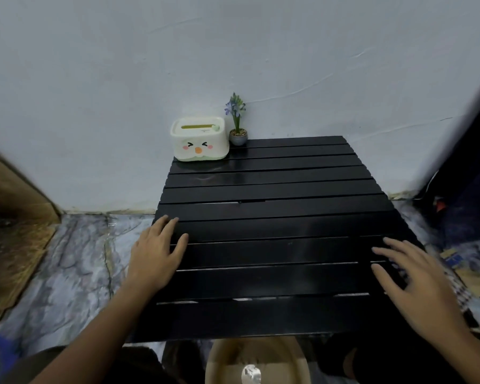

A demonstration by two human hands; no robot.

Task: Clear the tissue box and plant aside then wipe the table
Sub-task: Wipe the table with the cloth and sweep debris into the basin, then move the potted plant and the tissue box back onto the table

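A cream tissue box (199,139) with a cartoon face stands at the far left corner of the black slatted table (275,206). Just to its right, touching the wall side, is a small potted plant (237,121) with purple flowers in a grey pot. My left hand (157,252) lies flat on the table's near left edge, fingers spread, holding nothing. My right hand (410,281) rests flat at the near right edge, fingers apart and empty. Both hands are well short of the box and the plant.
A pale wall (233,51) rises right behind the table. Marble-patterned floor (72,259) lies to the left, with a brown board (9,217) leaning there. Dark bags and a checked cloth (460,289) crowd the right side. A tan round item (257,361) sits below the near edge.
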